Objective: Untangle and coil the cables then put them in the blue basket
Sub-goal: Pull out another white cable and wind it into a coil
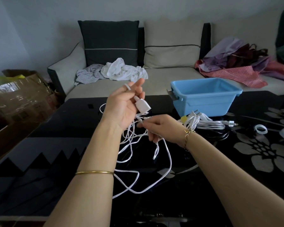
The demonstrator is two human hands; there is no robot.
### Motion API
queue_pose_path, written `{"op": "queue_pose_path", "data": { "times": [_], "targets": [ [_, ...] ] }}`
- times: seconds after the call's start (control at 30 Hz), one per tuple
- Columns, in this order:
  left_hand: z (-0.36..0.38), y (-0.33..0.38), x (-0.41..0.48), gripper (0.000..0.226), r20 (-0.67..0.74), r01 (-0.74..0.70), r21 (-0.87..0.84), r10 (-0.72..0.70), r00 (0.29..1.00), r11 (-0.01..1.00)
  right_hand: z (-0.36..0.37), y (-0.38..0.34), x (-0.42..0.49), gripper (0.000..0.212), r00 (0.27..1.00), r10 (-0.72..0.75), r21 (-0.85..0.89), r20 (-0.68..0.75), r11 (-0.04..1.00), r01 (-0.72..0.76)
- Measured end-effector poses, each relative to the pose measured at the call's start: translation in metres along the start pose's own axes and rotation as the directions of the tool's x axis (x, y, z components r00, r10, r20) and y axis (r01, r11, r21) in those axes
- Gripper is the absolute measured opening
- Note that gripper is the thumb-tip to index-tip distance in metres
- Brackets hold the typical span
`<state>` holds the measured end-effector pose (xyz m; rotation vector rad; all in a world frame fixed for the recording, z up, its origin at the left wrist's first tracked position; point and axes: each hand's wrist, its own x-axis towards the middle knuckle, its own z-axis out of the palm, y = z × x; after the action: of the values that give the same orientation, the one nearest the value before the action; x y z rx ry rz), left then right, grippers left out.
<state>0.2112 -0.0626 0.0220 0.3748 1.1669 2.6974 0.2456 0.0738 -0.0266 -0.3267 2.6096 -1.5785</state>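
Observation:
My left hand (123, 105) is raised palm-up above the black table and holds the white plug end (143, 106) of a white cable (134, 171) between its fingers. The cable hangs down in tangled loops onto the table. Just below and to the right, my right hand (161, 128) pinches a strand of the same cable. The blue basket (203, 95) stands empty at the far edge of the table, right of both hands. A second bundle of white cables (208, 122) with a yellow tag lies in front of the basket.
The glossy black table (56, 161) has a grey flower pattern on the right. A small white coil (261, 129) and a black cable (220, 135) lie at the right. Behind stands a sofa (170, 74) with clothes; a cardboard box (20, 95) sits at left.

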Motion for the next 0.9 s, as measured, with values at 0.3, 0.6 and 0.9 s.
{"op": "queue_pose_path", "data": {
  "times": [0.3,0.6,0.9],
  "targets": [
    [-0.007,-0.005,0.001,0.016,-0.131,-0.078,0.356,0.133,0.982,0.931,-0.019,-0.021,-0.018,0.026,0.997,-0.021,-0.272,0.074,0.962,0.04],
    [-0.006,-0.014,0.0,0.025,0.008,-0.196,0.576,0.234,0.972,0.793,-0.017,-0.025,-0.019,0.02,0.999,-0.031,-0.321,0.019,0.946,0.036],
    [-0.015,-0.027,-0.004,0.04,0.212,-0.191,0.906,-0.013,0.977,0.378,-0.038,-0.022,-0.015,0.013,0.895,-0.156,-0.039,-0.417,0.987,0.154]
  ]
}}
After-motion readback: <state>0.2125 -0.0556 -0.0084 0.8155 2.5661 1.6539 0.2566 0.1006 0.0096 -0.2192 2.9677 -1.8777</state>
